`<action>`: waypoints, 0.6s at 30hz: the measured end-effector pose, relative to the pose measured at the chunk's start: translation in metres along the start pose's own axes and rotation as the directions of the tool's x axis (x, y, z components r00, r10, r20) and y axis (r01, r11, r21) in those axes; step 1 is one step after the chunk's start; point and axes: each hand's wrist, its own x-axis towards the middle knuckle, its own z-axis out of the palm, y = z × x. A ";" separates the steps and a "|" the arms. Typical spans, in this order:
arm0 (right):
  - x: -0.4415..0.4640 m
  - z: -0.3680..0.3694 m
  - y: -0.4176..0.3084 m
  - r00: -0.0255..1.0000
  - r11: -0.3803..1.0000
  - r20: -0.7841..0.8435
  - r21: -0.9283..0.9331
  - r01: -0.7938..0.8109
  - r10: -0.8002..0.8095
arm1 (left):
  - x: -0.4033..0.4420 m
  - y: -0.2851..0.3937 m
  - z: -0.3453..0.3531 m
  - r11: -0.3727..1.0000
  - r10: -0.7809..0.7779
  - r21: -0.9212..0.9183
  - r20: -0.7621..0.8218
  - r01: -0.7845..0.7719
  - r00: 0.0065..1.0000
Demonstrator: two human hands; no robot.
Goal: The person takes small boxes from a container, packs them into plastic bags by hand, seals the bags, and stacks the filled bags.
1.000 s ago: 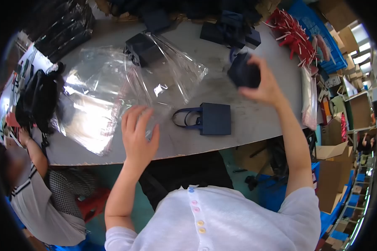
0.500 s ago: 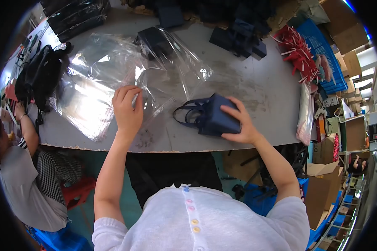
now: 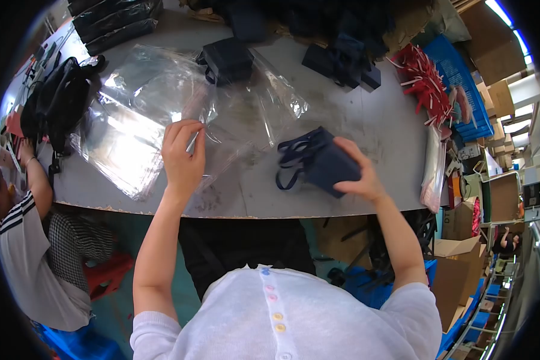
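Observation:
My right hand grips the base end of a small navy gift bag, thumb on the near side and fingers on the far side. The bag lies tilted on the grey table, its ribbon-like handles pointing left. My left hand is closed in a pinch at the edge of a clear plastic bag; a bright bit of film shows between thumb and fingers. Beneath and left of that hand spreads a stack of clear plastic bags. Another navy bag sits beyond, beside loose film.
More navy bags lie at the far side. Red straps with white tips and a blue crate are at the right. A black bag lies left, near a seated co-worker. The table's front edge runs before me.
My right hand has shifted slightly right with the navy bag, which has turned so its base points more toward me. The left hand has barely moved. Film over the far navy bag has slipped off.

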 end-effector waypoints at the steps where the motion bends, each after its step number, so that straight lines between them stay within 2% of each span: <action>1: -0.003 -0.013 -0.005 0.985 0.937 0.007 0.307 -0.165 0.171 | -0.001 0.001 -0.001 1.000 -0.013 -0.011 -0.005 0.013 1.000; 3: -0.011 -0.037 -0.014 0.953 0.784 -0.025 0.576 -0.233 0.301 | 0.001 0.002 0.000 1.000 -0.014 -0.015 -0.015 0.014 1.000; 5: -0.021 -0.068 -0.014 0.918 0.703 0.019 0.638 -0.316 0.396 | 0.003 0.002 0.003 0.999 -0.003 -0.037 -0.022 0.002 1.000; 7: -0.016 -0.090 -0.029 0.912 0.707 0.022 0.624 -0.332 0.409 | 0.005 0.001 0.004 0.999 -0.015 -0.029 -0.029 0.014 0.999; 9: -0.011 -0.107 -0.046 0.911 0.724 0.120 0.570 -0.389 0.394 | 0.007 0.000 0.002 1.000 -0.012 -0.021 -0.024 0.011 1.000; 10: -0.002 -0.110 -0.058 0.934 0.791 0.120 0.501 -0.350 0.337 | 0.010 0.001 0.003 1.000 0.006 -0.027 -0.020 -0.007 1.000; 11: 0.008 -0.118 -0.071 0.922 0.892 0.179 0.245 -0.379 0.342 | 0.012 0.000 0.003 1.000 0.011 -0.029 -0.009 -0.011 1.000; 12: 0.013 -0.125 -0.066 0.948 0.963 0.171 -0.062 -0.261 0.268 | 0.012 -0.005 0.008 0.999 0.038 -0.017 -0.023 -0.038 0.999; 13: 0.018 -0.132 -0.066 0.966 0.875 0.181 -0.477 -0.079 0.186 | 0.010 -0.020 0.015 0.998 0.033 -0.052 -0.023 -0.034 0.999; 14: 0.018 -0.130 -0.063 0.961 0.834 0.191 -0.548 -0.063 0.198 | 0.007 -0.034 0.016 0.993 0.060 -0.097 0.003 -0.059 0.998; 15: 0.022 -0.128 -0.065 0.957 0.817 0.204 -0.574 -0.055 0.208 | 0.006 -0.046 0.014 0.987 0.125 -0.104 0.012 -0.123 0.992; 16: 0.025 -0.126 -0.071 0.937 0.864 0.206 -0.480 -0.156 0.283 | 0.009 -0.036 0.009 0.996 0.064 -0.057 0.033 -0.062 0.997; 17: 0.026 -0.123 -0.067 0.944 0.938 0.193 -0.278 -0.209 0.268 | 0.011 -0.032 0.003 0.998 0.055 0.024 0.047 -0.056 0.997; 18: 0.023 -0.122 -0.076 0.925 0.929 0.130 -0.150 -0.337 0.357 | 0.015 -0.020 0.002 0.995 0.095 0.004 0.033 -0.095 0.995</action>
